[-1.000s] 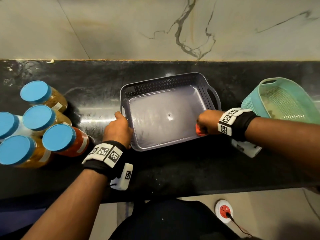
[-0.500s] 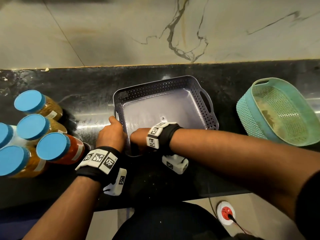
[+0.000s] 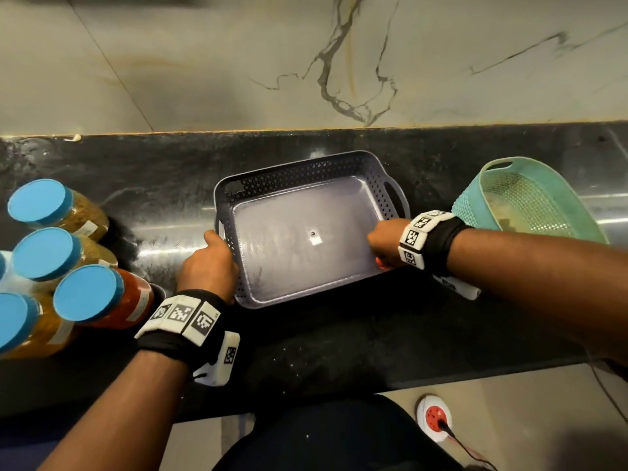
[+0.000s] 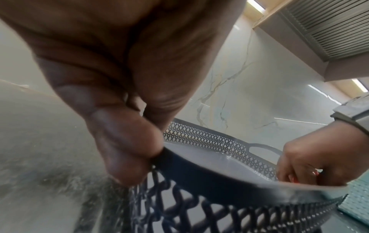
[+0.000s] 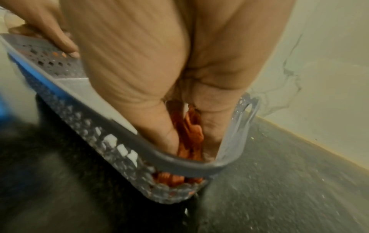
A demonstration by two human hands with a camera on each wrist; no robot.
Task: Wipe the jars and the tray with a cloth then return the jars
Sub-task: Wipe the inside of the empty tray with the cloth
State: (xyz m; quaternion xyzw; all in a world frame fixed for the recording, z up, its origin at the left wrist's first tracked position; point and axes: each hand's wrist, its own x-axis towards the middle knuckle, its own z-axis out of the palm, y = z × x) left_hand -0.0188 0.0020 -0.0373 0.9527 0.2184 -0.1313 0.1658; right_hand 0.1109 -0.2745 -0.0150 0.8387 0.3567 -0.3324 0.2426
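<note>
A grey perforated tray point(image 3: 306, 175) sits on the black counter, holding no jars. My left hand point(image 3: 209, 263) grips its left rim point(image 4: 179, 159), thumb over the edge. My right hand point(image 3: 384, 244) is down in the tray's near right corner and holds a bunched orange cloth point(image 5: 188, 134) against the inside. Only a sliver of the cloth point(image 3: 382, 265) shows in the head view. Several jars with blue lids point(image 3: 86, 292) stand grouped on the counter to the left of the tray.
A teal mesh basket point(image 3: 530, 198) lies tilted at the right, close to my right forearm. A marble wall rises behind the counter. The counter's front edge runs below my wrists, and a red and white socket point(image 3: 436, 418) sits on the floor.
My right hand swept with the cloth from the tray's right side to the near left corner, then back to the near right corner. My left hand stayed on the left rim.
</note>
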